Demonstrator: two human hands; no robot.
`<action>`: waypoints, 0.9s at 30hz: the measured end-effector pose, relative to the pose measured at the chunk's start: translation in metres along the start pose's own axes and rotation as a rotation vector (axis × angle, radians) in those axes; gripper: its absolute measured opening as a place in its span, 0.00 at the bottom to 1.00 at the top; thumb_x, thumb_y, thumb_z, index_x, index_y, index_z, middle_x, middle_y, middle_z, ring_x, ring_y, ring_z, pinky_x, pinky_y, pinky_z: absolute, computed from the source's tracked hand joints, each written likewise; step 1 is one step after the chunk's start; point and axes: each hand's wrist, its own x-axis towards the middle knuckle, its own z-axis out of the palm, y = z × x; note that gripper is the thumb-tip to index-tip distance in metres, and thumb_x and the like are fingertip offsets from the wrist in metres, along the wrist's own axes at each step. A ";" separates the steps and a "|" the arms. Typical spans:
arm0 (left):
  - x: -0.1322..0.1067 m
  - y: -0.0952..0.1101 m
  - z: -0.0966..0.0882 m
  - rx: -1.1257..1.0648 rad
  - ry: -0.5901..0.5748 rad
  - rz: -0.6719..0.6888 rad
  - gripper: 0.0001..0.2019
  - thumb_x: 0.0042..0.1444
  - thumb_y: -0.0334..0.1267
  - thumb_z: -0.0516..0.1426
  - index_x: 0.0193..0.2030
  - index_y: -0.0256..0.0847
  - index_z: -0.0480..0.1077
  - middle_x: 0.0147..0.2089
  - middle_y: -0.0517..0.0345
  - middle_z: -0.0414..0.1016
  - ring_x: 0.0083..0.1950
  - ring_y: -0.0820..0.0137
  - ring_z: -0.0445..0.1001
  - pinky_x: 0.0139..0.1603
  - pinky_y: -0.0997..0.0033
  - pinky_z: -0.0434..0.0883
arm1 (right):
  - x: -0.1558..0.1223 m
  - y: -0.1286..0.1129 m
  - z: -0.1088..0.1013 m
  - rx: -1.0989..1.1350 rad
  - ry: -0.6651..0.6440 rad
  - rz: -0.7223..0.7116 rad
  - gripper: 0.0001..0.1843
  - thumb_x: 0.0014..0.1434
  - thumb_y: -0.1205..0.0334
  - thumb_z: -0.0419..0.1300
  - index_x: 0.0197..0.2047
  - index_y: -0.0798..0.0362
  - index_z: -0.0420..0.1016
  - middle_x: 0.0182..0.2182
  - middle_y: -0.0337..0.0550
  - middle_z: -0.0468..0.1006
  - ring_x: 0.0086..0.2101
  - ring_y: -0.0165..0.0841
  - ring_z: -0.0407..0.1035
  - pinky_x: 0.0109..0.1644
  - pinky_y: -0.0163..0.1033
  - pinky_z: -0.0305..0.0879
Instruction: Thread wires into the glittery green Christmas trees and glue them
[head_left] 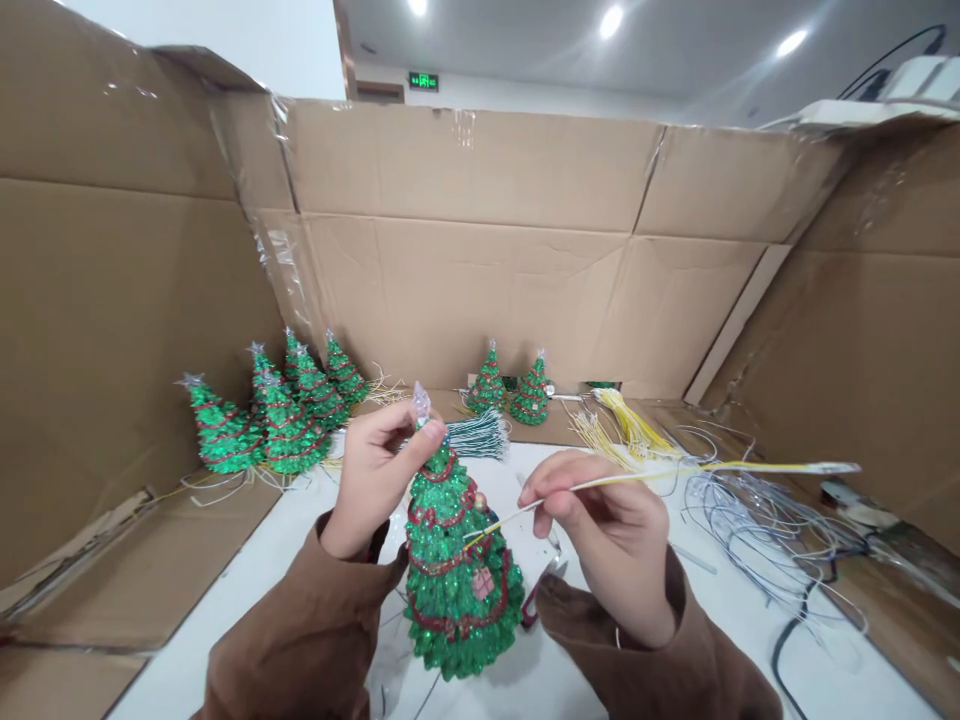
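A glittery green toy Christmas tree (457, 560) with red garlands stands tilted in front of me. My left hand (381, 470) pinches it near the top, just below the clear star (421, 400). Between the thumb and fingers of my right hand (604, 535) is a thin yellow and white wire (694, 470). One end of the wire, with its bare-looking tips, lies in front of the tree's middle; whether it touches the tree I cannot tell. Its other end reaches far to the right and carries a small clear-wrapped piece. A dark red-handled tool (534, 600) is partly hidden behind the tree.
Several finished-looking trees (292, 430) stand at the left, and two more (531, 390) at the back. Bundles of green-white wires (480, 435) and yellow wires (634, 420) lie behind my hands. Loose wires (757, 530) tangle at the right. Cardboard walls (465, 270) surround the white table (247, 610).
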 end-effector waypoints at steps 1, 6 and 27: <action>0.000 0.000 0.001 -0.017 0.009 -0.012 0.10 0.53 0.40 0.57 0.23 0.38 0.69 0.20 0.62 0.65 0.22 0.77 0.62 0.22 0.77 0.61 | -0.001 -0.001 0.001 -0.004 -0.003 -0.018 0.07 0.59 0.70 0.59 0.37 0.49 0.76 0.30 0.40 0.76 0.26 0.27 0.70 0.24 0.33 0.68; -0.002 0.004 0.007 -0.022 -0.012 -0.066 0.10 0.54 0.38 0.56 0.24 0.38 0.68 0.20 0.63 0.65 0.21 0.77 0.61 0.20 0.78 0.60 | -0.001 -0.003 0.002 -0.045 -0.012 -0.057 0.07 0.58 0.70 0.61 0.38 0.50 0.77 0.29 0.41 0.78 0.29 0.30 0.72 0.26 0.34 0.69; -0.005 0.007 0.010 0.003 0.004 -0.154 0.13 0.54 0.41 0.57 0.22 0.38 0.64 0.21 0.64 0.62 0.23 0.77 0.60 0.23 0.77 0.59 | -0.001 -0.025 -0.005 -0.451 -0.304 -0.416 0.11 0.57 0.76 0.59 0.43 0.56 0.73 0.29 0.44 0.78 0.32 0.31 0.72 0.32 0.36 0.73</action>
